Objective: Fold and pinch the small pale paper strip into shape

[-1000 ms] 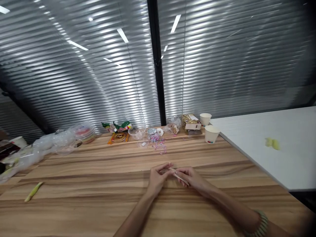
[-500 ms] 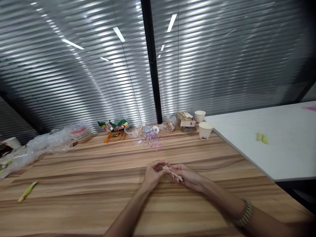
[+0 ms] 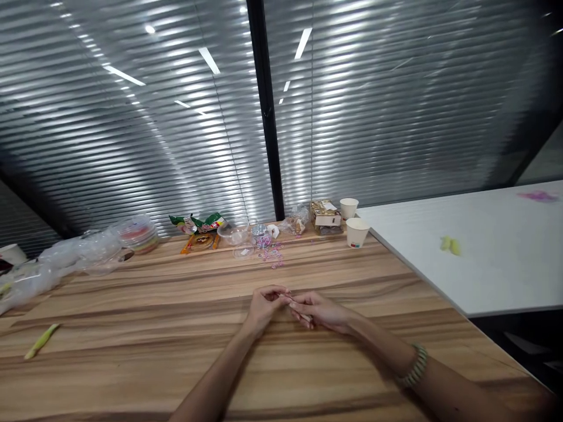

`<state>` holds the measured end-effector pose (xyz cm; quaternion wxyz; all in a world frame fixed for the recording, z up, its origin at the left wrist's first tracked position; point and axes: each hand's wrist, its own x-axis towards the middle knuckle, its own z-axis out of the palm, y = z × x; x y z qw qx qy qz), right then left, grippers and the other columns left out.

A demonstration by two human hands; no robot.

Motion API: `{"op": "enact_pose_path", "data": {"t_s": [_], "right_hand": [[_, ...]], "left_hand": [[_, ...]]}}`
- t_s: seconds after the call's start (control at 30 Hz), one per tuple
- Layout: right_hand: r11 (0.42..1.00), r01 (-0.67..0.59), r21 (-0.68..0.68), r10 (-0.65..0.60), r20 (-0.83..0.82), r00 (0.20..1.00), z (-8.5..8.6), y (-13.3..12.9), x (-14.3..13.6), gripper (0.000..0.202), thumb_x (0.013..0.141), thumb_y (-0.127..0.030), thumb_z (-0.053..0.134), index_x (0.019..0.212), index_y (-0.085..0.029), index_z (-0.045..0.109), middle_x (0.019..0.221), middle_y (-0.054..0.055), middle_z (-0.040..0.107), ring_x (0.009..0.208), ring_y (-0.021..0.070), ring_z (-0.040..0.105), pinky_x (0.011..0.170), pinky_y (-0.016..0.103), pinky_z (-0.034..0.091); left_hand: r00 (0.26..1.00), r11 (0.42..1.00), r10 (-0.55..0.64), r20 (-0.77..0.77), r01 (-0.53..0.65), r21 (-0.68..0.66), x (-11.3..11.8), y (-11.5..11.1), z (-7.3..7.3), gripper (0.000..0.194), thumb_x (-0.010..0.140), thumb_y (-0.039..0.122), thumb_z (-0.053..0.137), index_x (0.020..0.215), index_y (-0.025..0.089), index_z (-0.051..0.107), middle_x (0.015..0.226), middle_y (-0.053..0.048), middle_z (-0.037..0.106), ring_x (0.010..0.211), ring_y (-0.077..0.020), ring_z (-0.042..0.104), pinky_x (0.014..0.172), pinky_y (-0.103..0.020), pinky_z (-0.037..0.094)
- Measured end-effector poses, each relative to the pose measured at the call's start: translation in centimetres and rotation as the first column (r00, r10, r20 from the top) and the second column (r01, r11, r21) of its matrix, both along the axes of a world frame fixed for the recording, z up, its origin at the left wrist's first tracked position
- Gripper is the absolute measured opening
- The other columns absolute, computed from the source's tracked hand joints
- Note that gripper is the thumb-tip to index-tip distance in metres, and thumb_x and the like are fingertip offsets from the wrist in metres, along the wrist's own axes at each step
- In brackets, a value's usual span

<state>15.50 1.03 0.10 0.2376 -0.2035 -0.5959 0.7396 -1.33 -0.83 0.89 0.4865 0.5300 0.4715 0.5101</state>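
Observation:
Over the middle of the wooden table (image 3: 145, 351), my left hand (image 3: 264, 308) and my right hand (image 3: 323, 312) meet at the fingertips. Between them is a small, pale, thin strip (image 3: 307, 317), mostly covered by the fingers. Thumb and fingers of my left hand pinch its left end. My right hand's fingers are closed around its other part. Small pink and purple pieces (image 3: 271, 254) lie scattered beyond the hands, beside a clear plastic bowl (image 3: 234, 235).
Two paper cups (image 3: 357, 232) and a gold box (image 3: 326, 215) stand at the back. Plastic containers (image 3: 137, 234) and green packaging (image 3: 204, 223) are further left. A yellow-green strip (image 3: 41, 341) lies at left. Yellow pieces (image 3: 450, 245) lie on the white table (image 3: 501, 275).
The camera view has turned slightly right, so the scene sits further left. My right fingers now cover more of the pale strip.

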Motion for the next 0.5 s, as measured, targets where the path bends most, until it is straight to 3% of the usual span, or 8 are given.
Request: {"op": "enact_pose_path", "data": {"t_s": [0.23,0.33,0.43,0.5], "right_hand": [[0.993,-0.085,0.084,0.072,0.148,0.986,0.27,-0.09,0.37,0.045,0.079,-0.055,0.049,0.064,-0.013,0.049,0.052,-0.003,0.047,0.042,0.0052,0.042,0.042,0.016,0.033],[0.986,-0.094,0.14,0.063,0.207,0.976,-0.08,-0.21,0.04,0.049,0.079,-0.06,0.044,0.062,-0.013,0.048,0.05,-0.001,0.05,0.041,0.0069,0.045,0.041,0.017,0.035],[0.962,-0.001,0.274,-0.065,0.232,0.971,-0.47,-0.37,-0.35,0.05,0.081,-0.061,0.038,0.061,-0.015,0.045,0.045,-0.004,0.045,0.036,0.0071,0.041,0.037,0.017,0.031],[0.892,0.098,0.441,-0.221,0.237,0.946,-0.4,-0.42,-0.4,0.05,0.084,-0.059,0.033,0.061,-0.016,0.047,0.043,-0.005,0.041,0.035,0.0072,0.039,0.038,0.018,0.029]], "left_hand": [[0.983,0.982,-0.184,-0.023,0.183,-0.046,-0.56,-0.15,0.64,0.02,0.056,0.028,0.075,0.065,0.012,0.069,0.063,-0.006,0.066,0.057,-0.0136,0.057,0.056,-0.023,0.043],[0.981,0.98,-0.192,-0.019,0.19,-0.065,-0.58,-0.14,0.74,0.022,0.053,0.029,0.076,0.064,0.011,0.069,0.061,-0.006,0.066,0.055,-0.0132,0.056,0.055,-0.023,0.042],[0.992,0.986,-0.118,0.05,0.123,-0.111,-0.28,-0.1,0.61,0.031,0.052,0.032,0.077,0.074,0.011,0.07,0.067,-0.007,0.068,0.06,-0.0147,0.058,0.06,-0.024,0.043],[0.994,0.988,-0.063,0.089,0.075,-0.137,-0.02,-0.04,0.53,0.035,0.057,0.036,0.074,0.081,0.011,0.07,0.075,-0.009,0.069,0.068,-0.016,0.059,0.066,-0.025,0.044]]}}
